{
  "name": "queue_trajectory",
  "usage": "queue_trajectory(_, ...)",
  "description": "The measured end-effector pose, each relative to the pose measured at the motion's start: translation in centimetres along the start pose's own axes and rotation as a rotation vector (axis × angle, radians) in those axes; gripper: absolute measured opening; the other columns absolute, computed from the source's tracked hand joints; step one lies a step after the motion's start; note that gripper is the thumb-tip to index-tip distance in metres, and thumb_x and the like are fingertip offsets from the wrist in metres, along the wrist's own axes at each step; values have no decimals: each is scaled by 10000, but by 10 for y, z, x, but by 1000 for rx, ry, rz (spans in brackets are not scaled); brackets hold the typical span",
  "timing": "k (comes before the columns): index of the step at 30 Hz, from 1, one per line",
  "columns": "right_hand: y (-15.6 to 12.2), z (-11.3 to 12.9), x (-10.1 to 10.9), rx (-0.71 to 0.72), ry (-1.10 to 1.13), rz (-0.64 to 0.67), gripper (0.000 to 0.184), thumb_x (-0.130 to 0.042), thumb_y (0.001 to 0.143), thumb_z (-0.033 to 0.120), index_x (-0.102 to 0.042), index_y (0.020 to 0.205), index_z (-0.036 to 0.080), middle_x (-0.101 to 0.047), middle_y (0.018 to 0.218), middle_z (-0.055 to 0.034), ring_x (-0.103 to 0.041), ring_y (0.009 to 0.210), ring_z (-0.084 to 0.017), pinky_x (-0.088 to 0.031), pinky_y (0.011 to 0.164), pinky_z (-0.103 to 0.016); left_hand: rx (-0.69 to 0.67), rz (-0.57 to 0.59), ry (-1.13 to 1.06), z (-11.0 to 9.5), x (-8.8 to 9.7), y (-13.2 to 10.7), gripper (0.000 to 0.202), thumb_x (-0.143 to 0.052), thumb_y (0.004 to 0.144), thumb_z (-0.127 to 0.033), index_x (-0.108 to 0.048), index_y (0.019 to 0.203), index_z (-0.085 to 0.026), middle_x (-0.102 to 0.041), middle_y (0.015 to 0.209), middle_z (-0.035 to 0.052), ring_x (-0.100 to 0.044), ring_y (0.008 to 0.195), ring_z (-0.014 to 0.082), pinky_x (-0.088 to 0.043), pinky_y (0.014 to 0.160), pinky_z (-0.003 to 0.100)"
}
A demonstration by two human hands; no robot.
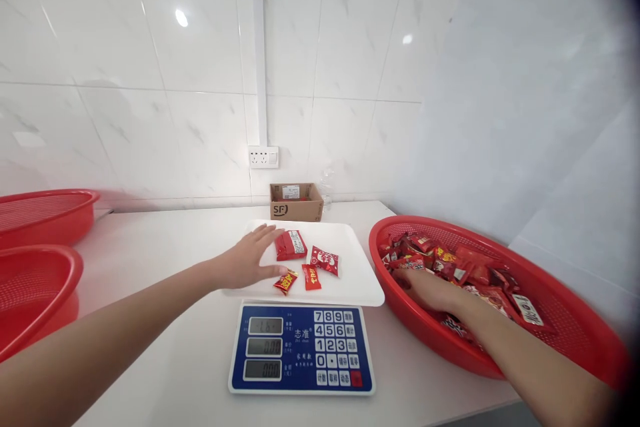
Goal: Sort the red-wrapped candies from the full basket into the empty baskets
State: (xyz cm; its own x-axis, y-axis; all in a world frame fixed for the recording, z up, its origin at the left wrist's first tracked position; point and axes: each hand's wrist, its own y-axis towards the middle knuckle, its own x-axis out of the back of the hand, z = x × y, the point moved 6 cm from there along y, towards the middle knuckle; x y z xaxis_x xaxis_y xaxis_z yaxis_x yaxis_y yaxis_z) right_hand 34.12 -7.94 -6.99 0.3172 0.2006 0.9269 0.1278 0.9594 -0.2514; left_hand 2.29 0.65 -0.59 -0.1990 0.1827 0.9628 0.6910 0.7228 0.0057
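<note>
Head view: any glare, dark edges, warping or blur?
Head view: two bright glare spots on the tiled wall; head view: a black curved fringe on the right, with the near end of the right forearm in shade; head view: the right-hand red basket looks stretched, probably wide-angle distortion; head view: the scale's keypad digits read sharp.

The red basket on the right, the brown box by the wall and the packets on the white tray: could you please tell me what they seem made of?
Basket: probably plastic, lightly glossy, with a smooth rim and perforated walls.
Box: cardboard by its look, matte brown with dark print.
Packets: likely shiny plastic film, perhaps foil-lined, given their crinkles.
</note>
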Motion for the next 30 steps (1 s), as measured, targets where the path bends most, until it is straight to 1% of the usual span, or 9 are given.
queue_trajectory(5, -4, 4, 2, -19, 28, 7, 260, -466, 767, 128, -649, 948, 165, -664, 1021, -88, -612, 922, -242, -446, 797, -311, -5, 51, -9, -17, -17, 8, 859, -379, 782, -675, -118, 1446, -195, -74, 1522, 86, 1, 1383, 266, -168, 1094, 463)
queue_trajectory(8, -8, 6, 4, -13, 55, 11, 253, -466, 749, 112, -648, 917, 163, -672, 978, -82, -617, 899, -235, -450, 785, -301, 18, 34, -12, -12, -21, 20, 863, -372, 783, -675, -134, 1442, -170, -76, 1517, 120, -13, 1381, 279, -169, 1089, 476)
queue_trajectory(15, -12, 8, 6, -11, 91, 11, 251, -479, 733, 126, -660, 899, 174, -683, 905, -72, -620, 869, -243, -445, 800, -321, 28, -62, -1, 4, -15, 29, 778, -284, 813, -679, -211, 1422, -201, -144, 1511, 104, -59, 1381, 268, -163, 1091, 462)
queue_trajectory(18, -12, 9, 6, -8, 71, 21, 238, -465, 757, 129, -655, 895, 169, -678, 933, -83, -617, 883, -245, -446, 797, -321, 49, -128, 16, 12, -6, 28, 664, -264, 858, -603, -284, 1391, -208, -207, 1500, 81, -108, 1379, 257, -195, 1084, 451)
queue_trajectory(21, -13, 8, 5, -29, 53, 26, 259, -443, 780, 121, -646, 933, 169, -666, 1000, -91, -614, 898, -246, -449, 789, -320, 85, -211, 43, 24, 8, 26, 527, -287, 873, -522, -456, 1268, -216, -348, 1446, 54, -200, 1360, 241, -232, 1078, 405)
queue_trajectory(23, -12, 8, 5, -25, 50, 25, 270, -440, 785, 118, -644, 955, 169, -662, 1023, -91, -610, 917, -246, -444, 805, -317, 142, -260, 58, 36, 20, 23, 454, -253, 889, -458, -581, 1080, -209, -551, 1273, 64, -367, 1279, 245, -283, 1049, 394)
queue_trajectory(25, -11, 9, 5, -24, 48, 27, 275, -442, 786, 116, -643, 967, 168, -660, 1035, -88, -607, 933, -244, -439, 819, -312, 230, -293, 65, 53, 32, 19, 454, -201, 899, -401, -607, 941, -200, -682, 987, 71, -555, 1077, 250, -386, 954, 399)
queue_trajectory(27, -10, 8, 5, -29, 45, 28, 276, -443, 786, 116, -642, 971, 166, -657, 1047, -88, -604, 941, -242, -437, 821, -305, 327, -314, 66, 74, 46, 12, 426, -191, 897, -359, -577, 980, -199, -691, 816, 60, -636, 859, 242, -475, 795, 383)
queue_trajectory(30, -10, 8, 5, -12, 44, 23, 270, -449, 788, 131, -646, 971, 153, -661, 1030, -101, -606, 933, -242, -436, 812, -292, 411, -321, 75, 106, 65, -3, 370, -299, 863, -317, -476, 1171, -214, -677, 962, 69, -637, 831, 243, -491, 700, 352)
